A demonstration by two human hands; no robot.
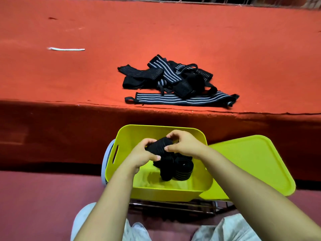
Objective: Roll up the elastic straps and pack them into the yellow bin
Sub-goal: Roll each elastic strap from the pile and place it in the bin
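Left hand (pixel 142 153): grips rolled strap (pixel 160 145) over yellow bin (pixel 128 136).
Right hand (pixel 184 143): pinches same roll.
Loose straps (pixel 173 80): piled on red table (pixel 69 75).

Hands hide part of the rolled strap (pixel 160 145); forearms leave the bottom edge.

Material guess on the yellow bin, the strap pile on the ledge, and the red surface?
Yellow bin: looks like moulded plastic, smooth with a slight sheen, rounded rim, cut-out handle.
Black, grey-striped straps: woven elastic fabric, matte, limp and folding.
Red surface: probably felt or short carpet, fuzzy and matte, with a frayed edge.
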